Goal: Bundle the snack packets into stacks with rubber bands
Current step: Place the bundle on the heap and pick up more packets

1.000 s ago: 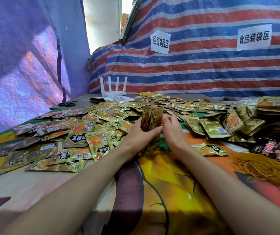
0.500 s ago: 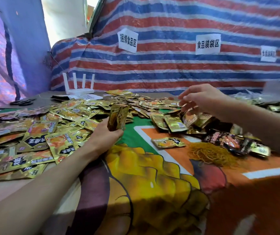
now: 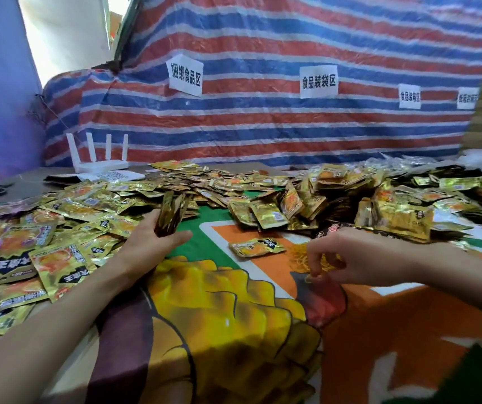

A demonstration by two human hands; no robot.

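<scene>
Moved: right hand [image 3: 362, 258] drops from heap [image 3: 306, 199] onto bands [image 3: 299, 255], fingertips pinching one.
Left hand [image 3: 152, 237]: clamped on upright stack [image 3: 172, 212].
Meaning: stack ready, banding likely next.

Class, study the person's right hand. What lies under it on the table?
A pile of yellow rubber bands on the printed tablecloth. The right hand seems to pinch one rubber band. The hand hides the pile's right part.

Glossy gold foil packets [image 3: 269, 214]; printed cloth [image 3: 234, 330]
</scene>
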